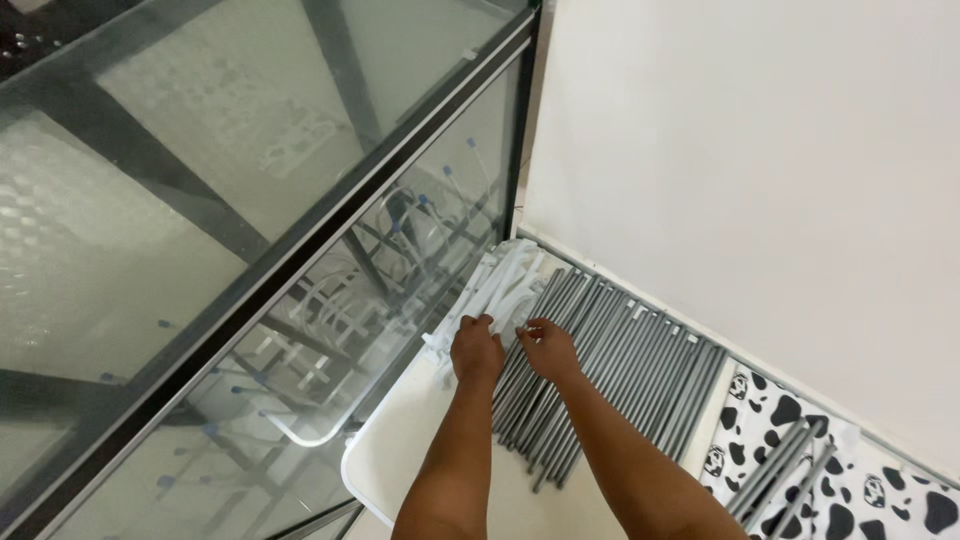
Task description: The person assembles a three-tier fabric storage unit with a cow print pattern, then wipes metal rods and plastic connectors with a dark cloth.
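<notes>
Both my arms reach down toward a low white surface (400, 440) by the wall. My left hand (476, 349) rests on a heap of white plastic connector pieces (505, 275), fingers curled onto one of them. My right hand (548, 346) is just beside it, fingertips pinching at the same white pieces where they meet a row of grey metal rods (620, 350). The rods lie side by side, slanting from the wall toward me. Whether either hand has a piece lifted free I cannot tell.
A glass-topped table with a dark frame (300, 240) fills the left side, with more white pieces seen through it. A white wall (760, 150) stands on the right. A black-and-white cow-print cloth (840, 480) with a few more grey rods (785, 465) lies at the lower right.
</notes>
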